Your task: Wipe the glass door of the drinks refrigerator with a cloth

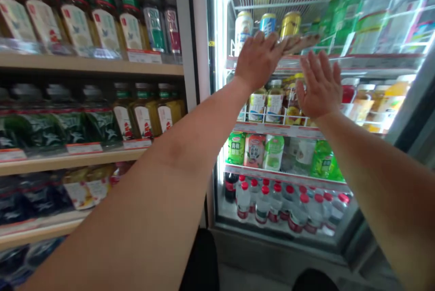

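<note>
Both my arms reach up toward a lit drinks fridge point(217, 100). My left hand point(260, 57) is stretched out flat with fingers extended, at the height of the upper shelf rail point(374, 60), just below three cans point(268, 24). My right hand point(320, 86) is open with fingers spread, palm toward the fridge, in front of the shelf of juice bottles point(268, 103). Neither hand holds anything. Whether the palms touch a glass door or the shelf edge I cannot tell.
Wooden shelves point(88, 66) on the left hold rows of bottled drinks. Lower fridge shelves carry green bottles point(321, 159) and red-capped water bottles point(272, 200). A door frame point(411, 114) slants at the right. The floor shows below.
</note>
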The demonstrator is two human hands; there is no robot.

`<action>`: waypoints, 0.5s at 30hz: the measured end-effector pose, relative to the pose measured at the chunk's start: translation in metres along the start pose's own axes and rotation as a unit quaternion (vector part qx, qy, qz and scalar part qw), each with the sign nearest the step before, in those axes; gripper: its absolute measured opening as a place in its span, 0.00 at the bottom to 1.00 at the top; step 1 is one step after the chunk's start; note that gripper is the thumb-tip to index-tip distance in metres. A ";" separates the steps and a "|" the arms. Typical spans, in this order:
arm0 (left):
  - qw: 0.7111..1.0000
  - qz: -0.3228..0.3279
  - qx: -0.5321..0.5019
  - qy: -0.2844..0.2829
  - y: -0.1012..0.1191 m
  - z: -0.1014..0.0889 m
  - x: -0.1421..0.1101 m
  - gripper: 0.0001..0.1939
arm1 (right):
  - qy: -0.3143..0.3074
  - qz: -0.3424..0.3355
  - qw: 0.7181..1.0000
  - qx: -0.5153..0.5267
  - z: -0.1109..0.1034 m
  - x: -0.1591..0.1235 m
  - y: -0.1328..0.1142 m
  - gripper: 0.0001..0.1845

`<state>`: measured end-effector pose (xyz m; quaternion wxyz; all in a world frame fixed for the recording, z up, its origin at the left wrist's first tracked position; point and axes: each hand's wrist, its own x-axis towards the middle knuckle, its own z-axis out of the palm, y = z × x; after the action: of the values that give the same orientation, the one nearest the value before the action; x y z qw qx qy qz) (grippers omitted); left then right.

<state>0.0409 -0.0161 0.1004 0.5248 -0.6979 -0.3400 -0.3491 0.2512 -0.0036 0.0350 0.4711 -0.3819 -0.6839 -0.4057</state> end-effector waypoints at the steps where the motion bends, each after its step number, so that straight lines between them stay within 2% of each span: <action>1: 1.000 -0.022 0.004 0.010 -0.001 0.000 0.000 0.24 | 0.002 -0.001 1.000 0.003 0.000 0.000 0.000 0.33; 3: 1.000 -0.020 -0.001 0.014 0.000 0.003 -0.006 0.24 | 0.007 -0.005 1.000 0.005 0.000 -0.001 -0.001 0.32; 7: 0.993 0.095 -0.060 -0.034 -0.003 0.014 -0.016 0.23 | 0.009 -0.011 1.000 -0.002 0.003 0.000 0.002 0.32; 9: 0.995 0.062 -0.073 -0.030 -0.013 0.018 -0.012 0.24 | 0.010 -0.012 1.000 -0.007 0.004 0.000 0.003 0.32; 12: 0.995 -0.076 -0.056 0.018 -0.025 0.022 -0.009 0.30 | 0.016 -0.013 1.000 -0.019 0.005 0.000 0.003 0.32; 13: 0.994 -0.095 -0.055 0.022 -0.024 0.023 -0.013 0.30 | 0.018 -0.013 1.000 -0.021 0.005 0.000 0.003 0.32; 15: 0.997 -0.053 -0.063 -0.004 -0.019 0.023 -0.028 0.27 | 0.018 -0.015 1.000 -0.020 0.004 0.000 0.003 0.32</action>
<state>0.0129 0.0072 0.0812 0.4592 -0.7117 -0.3563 -0.3945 0.2526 0.0015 0.0343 0.4697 -0.3736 -0.6728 -0.4327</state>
